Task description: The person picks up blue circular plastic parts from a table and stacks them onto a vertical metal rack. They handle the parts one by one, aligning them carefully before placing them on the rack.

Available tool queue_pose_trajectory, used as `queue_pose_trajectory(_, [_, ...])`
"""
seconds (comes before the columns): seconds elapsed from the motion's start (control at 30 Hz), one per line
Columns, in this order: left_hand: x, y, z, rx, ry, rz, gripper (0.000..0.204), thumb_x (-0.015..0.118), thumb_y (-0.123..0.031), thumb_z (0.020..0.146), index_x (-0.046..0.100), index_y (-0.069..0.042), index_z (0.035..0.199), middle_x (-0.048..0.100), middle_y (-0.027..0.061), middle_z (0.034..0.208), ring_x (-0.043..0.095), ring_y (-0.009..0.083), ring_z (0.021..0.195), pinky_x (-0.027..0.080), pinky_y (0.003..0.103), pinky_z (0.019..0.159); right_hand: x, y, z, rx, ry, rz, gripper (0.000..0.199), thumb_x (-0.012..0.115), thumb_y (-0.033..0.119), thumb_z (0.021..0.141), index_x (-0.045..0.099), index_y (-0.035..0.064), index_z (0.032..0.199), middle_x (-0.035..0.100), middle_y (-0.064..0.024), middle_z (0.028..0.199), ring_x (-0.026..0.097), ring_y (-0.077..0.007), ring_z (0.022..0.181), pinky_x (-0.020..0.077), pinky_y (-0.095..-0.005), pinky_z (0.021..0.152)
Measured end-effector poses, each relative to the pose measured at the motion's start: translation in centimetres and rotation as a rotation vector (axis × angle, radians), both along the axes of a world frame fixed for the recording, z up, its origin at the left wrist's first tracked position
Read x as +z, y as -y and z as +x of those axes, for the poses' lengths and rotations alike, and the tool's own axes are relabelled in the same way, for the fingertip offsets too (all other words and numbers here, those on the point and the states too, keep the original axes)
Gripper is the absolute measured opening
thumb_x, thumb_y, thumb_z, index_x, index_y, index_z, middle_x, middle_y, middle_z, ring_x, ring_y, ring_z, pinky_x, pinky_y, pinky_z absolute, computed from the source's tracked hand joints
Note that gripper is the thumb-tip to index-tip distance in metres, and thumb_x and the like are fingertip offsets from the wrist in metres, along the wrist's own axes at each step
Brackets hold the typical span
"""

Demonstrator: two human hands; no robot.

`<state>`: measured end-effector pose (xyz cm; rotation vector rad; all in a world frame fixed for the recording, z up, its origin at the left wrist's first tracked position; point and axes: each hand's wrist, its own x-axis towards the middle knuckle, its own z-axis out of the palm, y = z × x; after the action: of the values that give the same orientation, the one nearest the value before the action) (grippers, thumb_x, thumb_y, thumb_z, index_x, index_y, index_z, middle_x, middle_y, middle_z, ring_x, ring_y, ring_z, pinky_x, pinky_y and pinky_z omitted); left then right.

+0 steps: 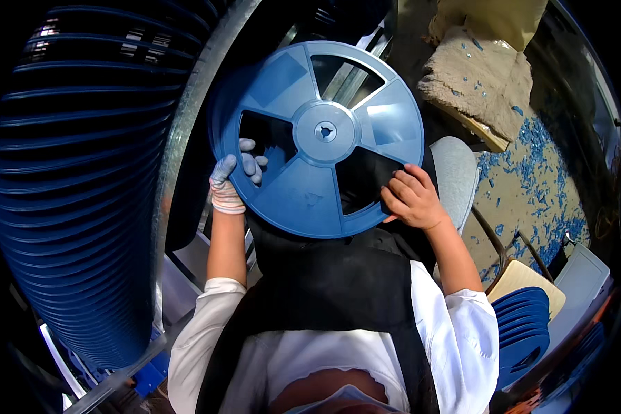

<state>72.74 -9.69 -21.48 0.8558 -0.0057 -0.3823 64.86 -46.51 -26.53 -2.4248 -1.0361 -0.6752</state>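
A large blue plastic reel point(317, 200) is held up in front of me, its round face turned toward me. It has a raised round hub point(324, 131) with a small centre hole, and wide cut-out windows between solid sections. My left hand point(236, 172), in a pale glove, grips the rim at the lower left; its fingers show through the left window and the thumb lies on the near side. My bare right hand point(412, 198) is closed over the rim at the lower right, fingers reaching the edge of the right window. Whatever lies behind the reel is mostly hidden.
A long row of dark blue discs point(83, 207) stands packed on the left behind a metal rail point(169, 179). Blue plastic scraps point(538, 152) litter the floor at right. A padded, cloth-covered seat point(472, 83) is at the upper right; more blue reels point(521, 331) stack at lower right.
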Motion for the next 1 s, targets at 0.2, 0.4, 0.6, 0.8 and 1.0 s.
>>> queue_pose_trajectory(0.2, [0.2,0.4,0.3,-0.022,0.011,-0.051,0.044,0.06,-0.022,0.089,0.051,0.011,0.116,0.065,0.0128,0.072,0.066,0.0262,0.064,0.049,0.039,0.091,-0.2,-0.1,0.3,0.088,-0.082,0.129,0.047,0.051,0.047,0.084,0.061,0.0019,0.095,0.057,-0.0127,0.092,0.058,-0.0305,0.092,0.048,-0.0486,0.091])
queue_pose_trajectory(0.4, [1.4,1.0,0.1,-0.006,0.011,-0.013,0.041,0.061,-0.023,0.089,0.054,0.01,0.113,0.064,0.013,0.069,0.066,0.0256,0.063,0.05,0.038,0.089,0.7,0.1,0.2,0.124,-0.094,0.136,0.046,0.054,0.046,0.082,0.06,0.003,0.095,0.056,-0.0114,0.093,0.059,-0.0278,0.094,0.0472,-0.0432,0.095])
queue_pose_trajectory(0.6, [1.8,1.1,-0.5,0.03,-0.01,-0.116,0.04,0.057,-0.022,0.091,0.054,0.012,0.112,0.063,0.0147,0.067,0.064,0.0266,0.058,0.05,0.035,0.088,1.8,-0.4,1.0,0.211,-0.36,0.24,0.054,0.057,0.053,0.081,0.06,0.002,0.098,0.058,-0.0129,0.097,0.059,-0.0305,0.098,0.0486,-0.04,0.09])
queue_pose_trajectory(0.8, [3.3,2.3,-1.3,-0.005,-0.023,-0.04,0.04,0.058,-0.02,0.09,0.054,0.013,0.113,0.063,0.0168,0.065,0.064,0.0281,0.058,0.052,0.036,0.083,4.9,-5.5,5.6,0.07,-0.415,0.577,0.032,0.074,0.016,0.072,0.065,0.0145,0.103,0.053,-0.0103,0.123,0.05,-0.0308,0.112,0.0413,-0.0422,0.092])
queue_pose_trajectory(1.0, [3.7,2.7,-2.0,-0.023,-0.051,-0.021,0.038,0.06,-0.02,0.089,0.055,0.01,0.111,0.061,0.015,0.063,0.065,0.0298,0.067,0.053,0.033,0.072,4.5,-9.2,9.2,0.293,-0.519,0.425,0.018,0.073,0.02,0.073,0.069,0.0198,0.091,0.026,-0.0093,0.152,0.013,-0.0377,0.142,0.018,-0.0537,0.109])
